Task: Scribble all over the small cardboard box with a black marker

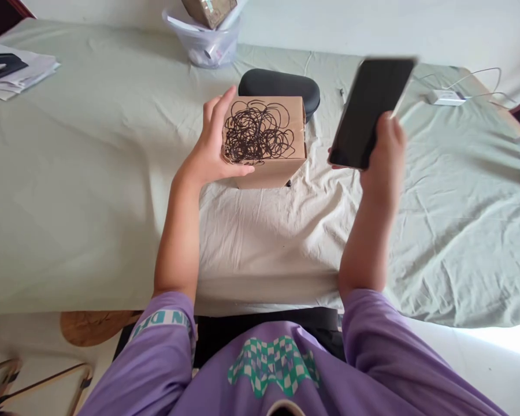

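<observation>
A brown cardboard box stands on the cloth-covered table in front of me, its top marked with dense black scribbled loops. My left hand grips the box at its left side, thumb along the front edge and fingers behind. Up to the right, my right hand holds a smartphone, tilted, with a dark screen facing me. The phone is apart from the box. Directly behind the box lies a black hard case, partly hidden by it.
A clear plastic bin with papers and a small box stands by the wall. At far left, a black stapler-like object rests on papers. A white adapter with cables lies at right. The pale green tablecloth is wrinkled.
</observation>
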The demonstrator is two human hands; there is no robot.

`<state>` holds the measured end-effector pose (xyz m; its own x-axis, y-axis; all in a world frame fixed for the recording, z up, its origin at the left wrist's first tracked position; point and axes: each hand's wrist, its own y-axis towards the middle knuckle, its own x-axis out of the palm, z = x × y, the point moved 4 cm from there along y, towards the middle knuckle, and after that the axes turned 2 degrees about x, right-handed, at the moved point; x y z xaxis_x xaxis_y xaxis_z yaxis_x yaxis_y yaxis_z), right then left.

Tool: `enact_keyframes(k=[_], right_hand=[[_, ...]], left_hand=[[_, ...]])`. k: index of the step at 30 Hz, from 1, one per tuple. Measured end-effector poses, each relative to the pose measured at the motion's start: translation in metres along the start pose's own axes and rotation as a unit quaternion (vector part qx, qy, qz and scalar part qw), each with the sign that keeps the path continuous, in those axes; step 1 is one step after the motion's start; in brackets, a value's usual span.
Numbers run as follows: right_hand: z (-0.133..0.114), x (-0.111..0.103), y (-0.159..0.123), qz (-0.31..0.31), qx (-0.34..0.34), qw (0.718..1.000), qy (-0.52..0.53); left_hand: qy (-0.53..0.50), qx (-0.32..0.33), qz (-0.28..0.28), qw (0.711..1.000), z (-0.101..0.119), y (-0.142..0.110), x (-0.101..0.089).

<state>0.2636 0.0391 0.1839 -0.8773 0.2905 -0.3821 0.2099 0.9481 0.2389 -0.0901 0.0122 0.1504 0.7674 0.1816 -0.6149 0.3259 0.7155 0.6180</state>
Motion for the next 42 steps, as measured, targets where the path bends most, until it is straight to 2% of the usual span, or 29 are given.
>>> enact_keyframes(k=[1, 3, 6, 9, 12, 22, 33, 37, 42], right_hand=[[0.017, 0.006, 0.01, 0.029, 0.012, 0.999, -0.01], [0.05, 0.023, 0.025, 0.045, 0.053, 0.996, -0.064], [0.089, 0.049, 0.034, 0.011, 0.095, 0.978, -0.184], [0.112, 0.067, 0.03, -0.011, 0.114, 0.966, -0.231], [0.123, 0.075, 0.022, -0.017, 0.117, 0.957, -0.265], [0.134, 0.082, 0.01, -0.014, 0.125, 0.928, -0.351], [0.133, 0.085, 0.011, -0.031, 0.121, 0.923, -0.364], [0.123, 0.088, 0.009, -0.042, 0.082, 0.93, -0.356], [0.095, 0.101, 0.005, -0.082, -0.013, 0.942, -0.325]], left_hand=[[-0.005, -0.005, -0.004, 1.0, 0.0, 0.0, 0.0], [-0.017, -0.01, -0.008, 1.0, 0.0, 0.0, -0.001], [-0.021, -0.012, -0.007, 1.0, -0.001, 0.0, 0.0], [-0.015, -0.006, -0.001, 1.0, -0.002, -0.001, 0.002], [-0.012, -0.003, -0.003, 1.0, -0.002, -0.001, 0.003], [-0.047, -0.008, -0.002, 0.999, -0.004, -0.001, 0.006], [-0.049, -0.01, 0.001, 0.999, -0.011, -0.001, 0.007], [-0.051, -0.006, 0.004, 0.999, -0.01, 0.0, 0.006], [-0.053, -0.003, 0.001, 0.999, -0.012, 0.0, 0.006]])
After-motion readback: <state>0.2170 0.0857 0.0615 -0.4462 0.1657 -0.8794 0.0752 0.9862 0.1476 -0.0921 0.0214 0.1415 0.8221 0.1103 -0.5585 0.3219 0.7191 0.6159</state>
